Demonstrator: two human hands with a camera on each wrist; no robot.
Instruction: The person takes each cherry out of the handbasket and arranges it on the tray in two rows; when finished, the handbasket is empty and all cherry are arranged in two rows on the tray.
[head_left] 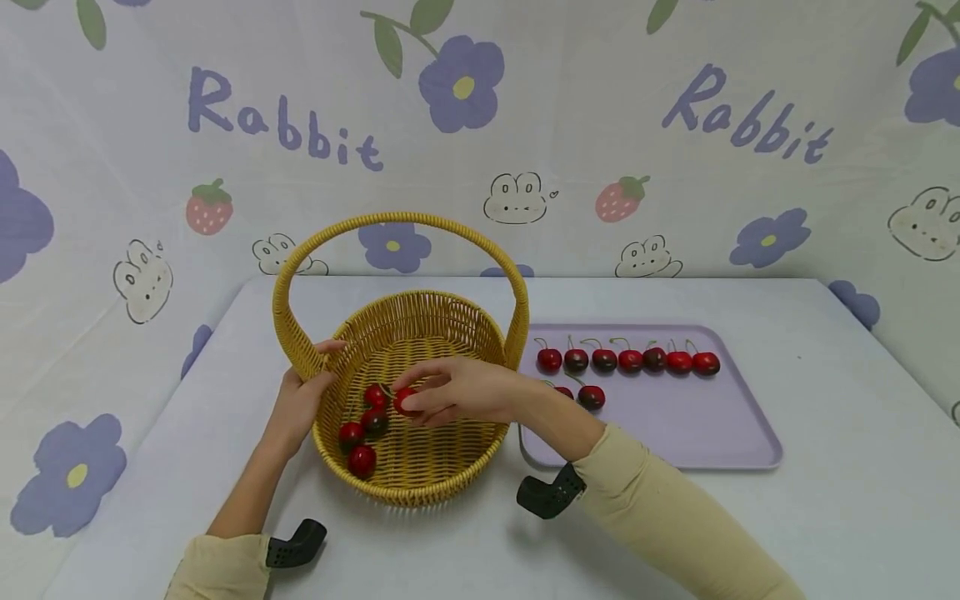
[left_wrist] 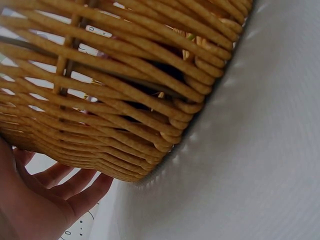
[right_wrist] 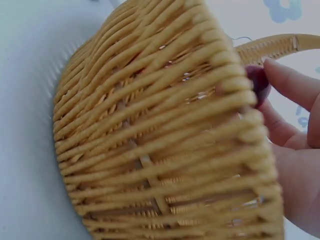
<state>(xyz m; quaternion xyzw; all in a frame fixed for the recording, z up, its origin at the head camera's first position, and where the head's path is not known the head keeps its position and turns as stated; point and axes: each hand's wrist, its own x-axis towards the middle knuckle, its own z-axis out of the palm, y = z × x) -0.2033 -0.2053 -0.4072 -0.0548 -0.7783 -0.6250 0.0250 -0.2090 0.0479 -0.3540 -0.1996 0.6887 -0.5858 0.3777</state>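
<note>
A woven yellow basket (head_left: 423, 304) with a tall arched handle (head_left: 390, 220) stands mid-table. My left hand (head_left: 309, 379) grips its left rim, thumb inside and fingers on the outer wall (left_wrist: 125, 75); the left hand (left_wrist: 47, 197) shows below the weave. My right hand (head_left: 422, 400) hovers inside the basket and pinches a red cherry (head_left: 405, 402); in the right wrist view this cherry (right_wrist: 258, 82) peeks past the basket wall (right_wrist: 160, 125) between fingers (right_wrist: 292, 82). Several cherries (head_left: 362, 460) lie on the basket floor at the left.
A lilac tray (head_left: 675, 429) lies right of the basket, with a row of several stemmed cherries (head_left: 630, 360) along its far side and two more (head_left: 591, 397) near my right forearm. A printed cloth backdrop rises behind the white table (head_left: 847, 500).
</note>
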